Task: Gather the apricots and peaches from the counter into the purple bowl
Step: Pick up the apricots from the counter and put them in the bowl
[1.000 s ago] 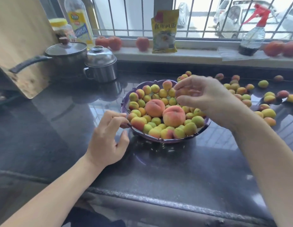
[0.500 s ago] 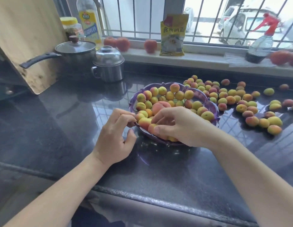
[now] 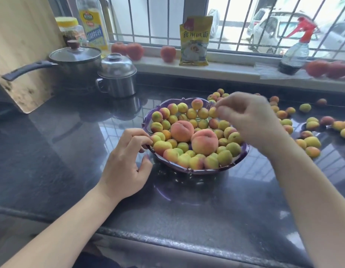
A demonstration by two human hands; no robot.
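Lifted from the near rim, the blurred right hand [image 3: 251,120] hovered over the scalloped purple bowl [image 3: 243,151] on the dark tabletop [image 3: 187,209], fingers loosely curled, holding nothing visible; left hand [image 3: 127,161] gripped the rim; loose apricots [image 3: 310,142] lay right.

There is just the one view, worn on the person's head: it looks forward and steeply down over the dark counter [image 3: 187,209], close enough that both forearms reach in from the bottom edge. The wide lens faces the barred window [image 3: 235,22] at the back, whose sill [image 3: 225,72] runs along the top.
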